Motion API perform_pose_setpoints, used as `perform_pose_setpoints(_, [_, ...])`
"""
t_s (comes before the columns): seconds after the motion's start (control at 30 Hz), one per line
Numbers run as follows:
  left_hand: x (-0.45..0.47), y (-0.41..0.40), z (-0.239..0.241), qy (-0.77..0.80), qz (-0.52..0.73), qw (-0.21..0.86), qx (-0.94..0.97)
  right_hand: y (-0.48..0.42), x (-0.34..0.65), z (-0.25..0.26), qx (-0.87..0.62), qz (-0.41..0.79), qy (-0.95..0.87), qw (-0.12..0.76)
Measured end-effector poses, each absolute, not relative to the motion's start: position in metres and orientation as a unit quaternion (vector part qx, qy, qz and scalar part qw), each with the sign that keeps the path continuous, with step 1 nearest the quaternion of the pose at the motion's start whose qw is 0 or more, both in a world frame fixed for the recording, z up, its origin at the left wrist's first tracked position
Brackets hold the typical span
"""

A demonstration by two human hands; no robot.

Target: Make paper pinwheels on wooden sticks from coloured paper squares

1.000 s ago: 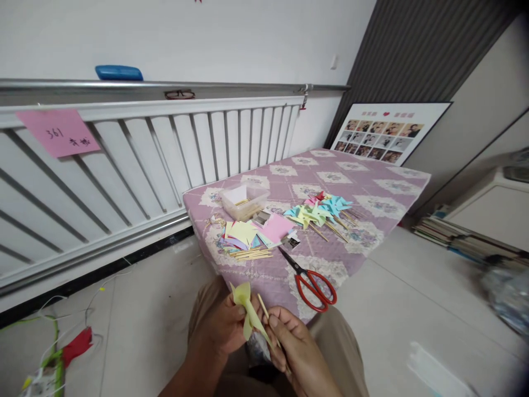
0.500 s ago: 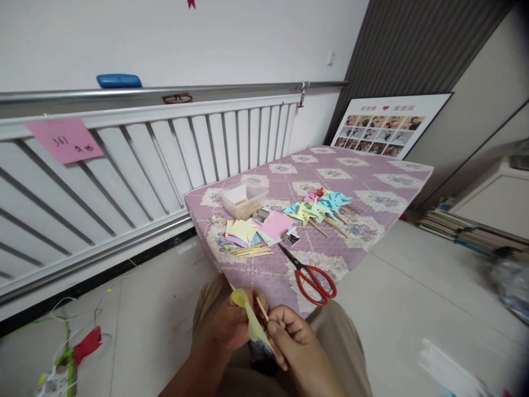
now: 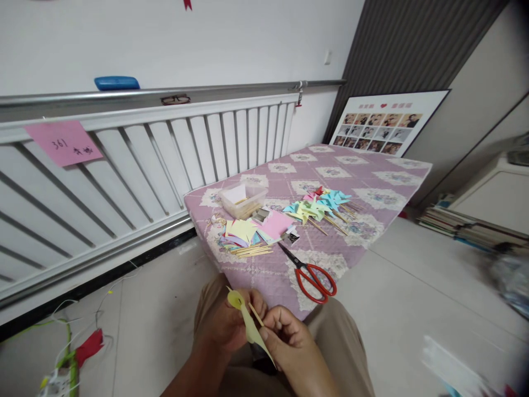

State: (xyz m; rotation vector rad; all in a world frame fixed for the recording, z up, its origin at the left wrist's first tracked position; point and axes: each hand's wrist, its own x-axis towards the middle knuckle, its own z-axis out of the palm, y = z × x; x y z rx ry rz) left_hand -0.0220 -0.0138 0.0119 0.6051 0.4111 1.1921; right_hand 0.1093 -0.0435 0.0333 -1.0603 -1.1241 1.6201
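Low in the head view, above my lap, my left hand (image 3: 228,325) grips a yellow paper pinwheel (image 3: 250,327) by its folded middle. My right hand (image 3: 291,342) pinches a thin wooden stick (image 3: 256,314), whose tip lies close behind the paper; whether it touches the pinwheel I cannot tell. Beyond my hands, red-handled scissors (image 3: 314,280) lie with their blades toward the paper squares (image 3: 242,231). Several loose wooden sticks (image 3: 253,251) rest in front of those squares. Finished pinwheels (image 3: 314,209) in blue, green and red lie farther right.
A clear plastic box (image 3: 243,199) holding sticks stands on the purple patterned tablecloth (image 3: 285,187). Behind the table runs a white radiator (image 3: 215,146) with a pink note (image 3: 64,144). A power strip (image 3: 58,380) with cables lies on the floor at left.
Both my hands have shifted slightly left with the pinwheel and stick. The paper has turned a little, and the stick now slants farther toward the left hand.
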Motion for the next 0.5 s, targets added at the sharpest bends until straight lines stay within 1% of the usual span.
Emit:
perform_pose_setpoints(0.27, [-0.025, -0.015, 0.014, 0.221, 0.554, 0.750, 0.284, -0.044, 0.109, 0.036, -0.443, 0.627, -0.469, 0.437])
perform_pose_setpoints(0.5, [-0.038, -0.016, 0.028, 0.276, 0.521, 0.692, 0.417, -0.043, 0.112, 0.042, -0.476, 0.576, -0.496, 0.442])
